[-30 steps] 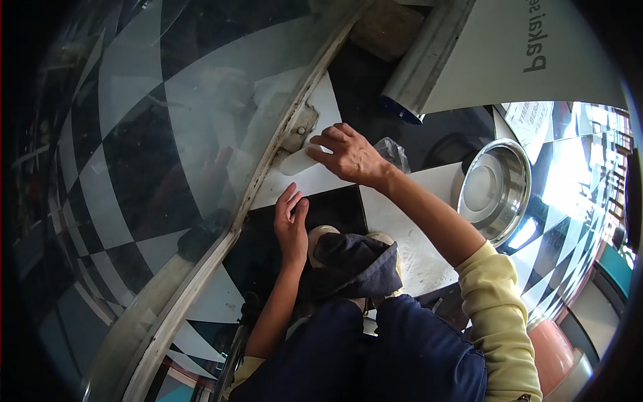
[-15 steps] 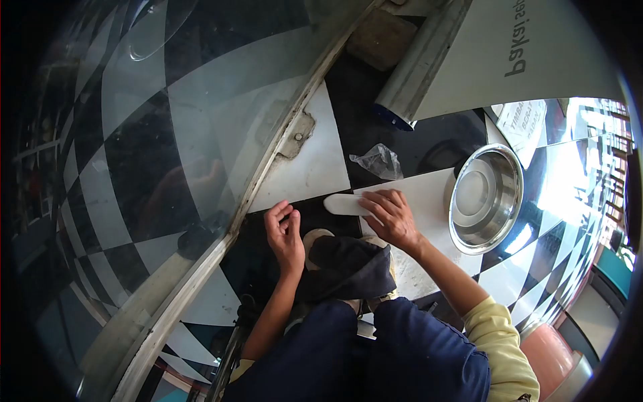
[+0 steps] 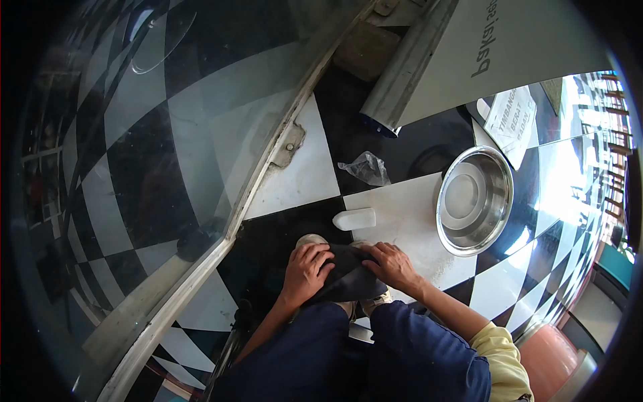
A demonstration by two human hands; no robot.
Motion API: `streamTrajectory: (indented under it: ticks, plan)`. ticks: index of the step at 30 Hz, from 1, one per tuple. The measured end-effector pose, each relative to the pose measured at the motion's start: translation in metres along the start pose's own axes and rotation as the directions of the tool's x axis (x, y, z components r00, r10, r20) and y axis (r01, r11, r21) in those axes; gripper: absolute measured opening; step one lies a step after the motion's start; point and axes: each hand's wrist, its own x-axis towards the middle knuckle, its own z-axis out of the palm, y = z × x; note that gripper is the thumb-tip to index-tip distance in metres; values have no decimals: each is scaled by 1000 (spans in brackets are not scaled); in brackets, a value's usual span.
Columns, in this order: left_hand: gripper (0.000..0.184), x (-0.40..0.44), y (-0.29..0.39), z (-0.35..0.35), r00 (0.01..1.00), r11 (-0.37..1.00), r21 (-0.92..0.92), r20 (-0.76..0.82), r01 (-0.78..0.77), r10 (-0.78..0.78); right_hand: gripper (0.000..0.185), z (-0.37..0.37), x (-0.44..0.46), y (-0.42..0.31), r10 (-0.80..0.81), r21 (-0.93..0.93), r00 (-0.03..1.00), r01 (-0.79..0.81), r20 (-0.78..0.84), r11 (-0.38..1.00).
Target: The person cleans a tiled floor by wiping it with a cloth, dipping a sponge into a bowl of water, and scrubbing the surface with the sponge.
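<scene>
A dark cloth (image 3: 351,275) lies draped over my shoes, between my knees and the floor tiles. My left hand (image 3: 308,273) has its fingers curled at the cloth's left edge. At the upper right corner of the cloth, my right hand (image 3: 391,266) is closed with thumb and fingers on the fabric. Just beyond the cloth, a white elongated block with one rounded end (image 3: 355,219) rests across a black and a white tile. Its exact kind I cannot make out.
A shiny metal basin (image 3: 475,201) stands on the right, with whitish contents. Crumpled clear plastic (image 3: 366,168) lies farther off. A glass panel's frame (image 3: 268,171) runs along the left. A lettered panel (image 3: 462,60) and a printed sign (image 3: 512,124) are at the upper right.
My right hand has let go of the white block, which now lies on the floor. Both hands have come down toward me onto the dark cloth.
</scene>
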Motion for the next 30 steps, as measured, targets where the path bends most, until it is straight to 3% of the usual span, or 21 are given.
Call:
streamTrajectory:
  ticks: [3, 5, 6, 8, 9, 12, 13, 16, 19, 21, 23, 24, 27, 30]
  plan:
    - [17, 4, 1, -4, 1000, 1000, -2, 0, -21, 21, 23, 0, 1, 7, 55, 149, 979, -85, 195, 985]
    - [15, 7, 3, -17, 950, 904, -314, 204, 292, -236, 21, -12, 7, 7, 32, 239, 958, -103, 285, 966]
    - [14, 8, 3, -25, 885, 784, -428, 331, 449, -327, 21, -21, 11, 5, 17, 339, 954, -123, 299, 933]
    - [18, 7, 1, -37, 870, 415, -766, 404, 490, -282, 20, -42, 18, -2, -17, 525, 947, -164, 322, 835]
    - [20, 9, 3, -41, 868, 180, -860, 431, 478, -245, 15, -58, 23, -19, -96, 801, 939, -224, 330, 555]
    - [38, 22, 16, -48, 883, 162, -870, 444, 465, -151, 11, -69, 26, -31, -37, 903, 906, -415, 421, 114]
    - [56, 24, 16, -49, 887, 177, -872, 461, 456, -15, 11, -72, 29, -38, -23, 923, 922, -385, 385, 31]
    - [65, 16, 20, -47, 883, 376, -804, 460, 460, -95, 12, -63, 50, -43, 84, 928, 943, -295, 321, -228]
    - [60, 22, 22, -52, 930, 362, -868, 254, 340, -265, 13, -70, 83, -64, 266, 923, 910, -233, 318, -308]
    - [55, 19, -7, -38, 915, 62, -957, 251, 284, -317, 16, -66, 105, -74, 307, 920, 899, -207, 313, -333]
    - [47, 26, -21, -33, 845, -166, -954, 298, 250, -444, 21, -61, 132, -83, 288, 964, 935, -144, 206, -222]
    - [48, 38, -24, -32, 814, -150, -953, 303, 264, -495, 24, -60, 145, -86, 273, 980, 950, -109, 152, -168]
    - [52, 75, -33, -27, 744, -65, -946, 292, 318, -601, 28, -34, 195, -60, 414, 969, 909, -52, -54, 242]
    - [58, 107, -32, -25, 757, 118, -926, 215, 359, -617, 33, -30, 228, -45, 427, 611, 830, -138, -358, 779]
